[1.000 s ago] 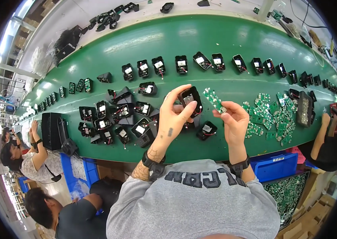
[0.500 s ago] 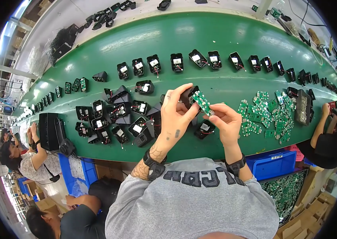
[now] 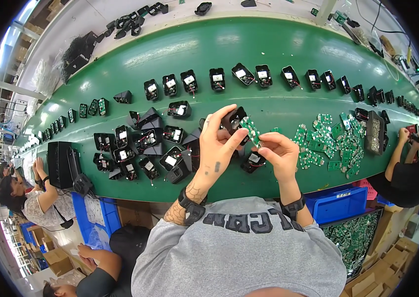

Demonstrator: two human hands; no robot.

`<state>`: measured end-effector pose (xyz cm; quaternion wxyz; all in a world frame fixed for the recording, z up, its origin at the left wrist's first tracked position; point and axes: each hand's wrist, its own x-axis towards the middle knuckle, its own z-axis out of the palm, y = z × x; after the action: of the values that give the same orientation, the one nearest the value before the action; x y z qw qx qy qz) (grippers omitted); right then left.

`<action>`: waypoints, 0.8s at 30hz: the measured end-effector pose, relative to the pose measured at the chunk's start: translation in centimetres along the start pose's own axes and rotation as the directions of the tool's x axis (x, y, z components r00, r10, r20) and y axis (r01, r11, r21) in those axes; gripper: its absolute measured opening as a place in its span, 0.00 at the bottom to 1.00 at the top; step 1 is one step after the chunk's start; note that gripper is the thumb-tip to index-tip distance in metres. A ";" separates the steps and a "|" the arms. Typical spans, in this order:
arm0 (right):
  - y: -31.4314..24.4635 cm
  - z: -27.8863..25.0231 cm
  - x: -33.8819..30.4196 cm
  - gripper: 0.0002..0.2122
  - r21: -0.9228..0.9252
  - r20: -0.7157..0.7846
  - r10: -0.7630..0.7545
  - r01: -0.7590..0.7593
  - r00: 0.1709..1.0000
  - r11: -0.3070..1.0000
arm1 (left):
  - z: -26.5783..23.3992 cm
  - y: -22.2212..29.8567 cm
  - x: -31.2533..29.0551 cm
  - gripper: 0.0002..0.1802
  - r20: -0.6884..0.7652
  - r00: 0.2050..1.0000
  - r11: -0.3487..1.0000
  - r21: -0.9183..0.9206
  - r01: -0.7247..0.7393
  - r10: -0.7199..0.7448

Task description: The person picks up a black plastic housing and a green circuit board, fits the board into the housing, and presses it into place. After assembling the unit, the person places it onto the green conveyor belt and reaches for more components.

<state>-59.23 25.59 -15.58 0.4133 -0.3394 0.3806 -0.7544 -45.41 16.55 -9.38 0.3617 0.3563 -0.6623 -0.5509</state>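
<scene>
My left hand (image 3: 218,143) is closed round a small black plastic housing (image 3: 232,118), which is partly hidden by its fingers. A green circuit board (image 3: 250,130) slants across the front of the housing. My right hand (image 3: 279,152) pinches the lower end of this board between thumb and fingertips, while the left thumb lies close to its other side. Just beneath the hands, an open black housing with red wires (image 3: 254,161) rests on the green bench. To the left lies a cluster of similar housings (image 3: 172,157), several with white parts inside.
A pile of green circuit boards (image 3: 320,141) spreads on the right, beside a black tray of small parts (image 3: 373,132). Housings (image 3: 218,79) form a row along the bench (image 3: 179,52). Blue bins (image 3: 337,205) stand below its near edge. Other people work at left and right.
The board has tilted a little more upright against the housing, with my right hand shifting slightly. At lower left, a co-worker has moved lower and a hand has come into clearer view.
</scene>
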 end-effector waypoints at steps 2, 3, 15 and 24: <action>0.0 0.1 0.1 0.12 0.006 0.001 -0.004 0.004 1.000 1.000 | 0.0 0.0 0.0 0.28 0.008 1.000 1.000 -0.006 -0.018 0.018; 0.0 0.1 0.1 0.12 0.012 0.002 -0.006 0.006 1.000 1.000 | 0.0 0.0 0.0 0.28 0.015 1.000 0.999 -0.032 0.000 0.001; -1.4 -0.2 1.3 0.11 -0.566 0.165 -0.249 0.299 0.954 0.769 | -0.1 -1.2 0.0 0.24 0.084 0.992 0.971 -0.214 0.109 -0.092; 0.5 0.9 1.9 0.06 -0.408 0.016 -0.105 0.102 0.994 0.907 | 0.6 -1.3 -0.3 0.21 0.027 1.000 0.999 0.039 0.010 -0.011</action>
<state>-59.16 23.48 -15.19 0.2916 -0.4355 0.5122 -0.6804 -45.69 16.93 -10.81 0.3427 0.3593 -0.6759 -0.5446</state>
